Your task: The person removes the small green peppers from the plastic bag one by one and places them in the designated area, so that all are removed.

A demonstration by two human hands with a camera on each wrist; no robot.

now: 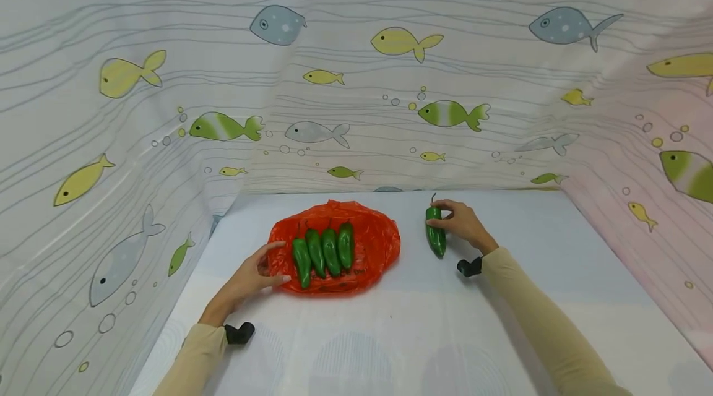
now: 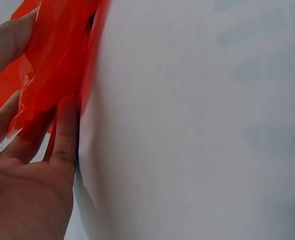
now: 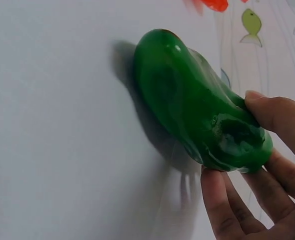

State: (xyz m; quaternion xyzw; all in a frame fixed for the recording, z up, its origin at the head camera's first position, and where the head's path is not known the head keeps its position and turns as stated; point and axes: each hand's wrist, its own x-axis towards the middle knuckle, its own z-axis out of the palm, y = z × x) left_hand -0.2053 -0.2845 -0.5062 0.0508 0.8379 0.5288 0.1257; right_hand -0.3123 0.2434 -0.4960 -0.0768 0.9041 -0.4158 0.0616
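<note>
Several long green chili peppers [image 1: 330, 252] lie side by side on a crumpled red plastic bag [image 1: 379, 247], stems toward the back. At the bag's left edge, my left hand [image 1: 252, 273] has its thumb and fingers around the plastic; the left wrist view shows red plastic [image 2: 62, 60] between them. To the right of the bag, my right hand [image 1: 459, 223] grips another green chili pepper [image 1: 436, 236] near its stem end. That glossy pepper [image 3: 172, 90] sits between thumb and fingertips in the right wrist view, its shadow falling on the table beside it.
The white table [image 1: 390, 334] has faint grey patterns near its front. A fish-print curtain [image 1: 356, 105] stands behind it and along both sides. Black wrist mounts [image 1: 239, 333] are worn at both wrists, close over the tabletop.
</note>
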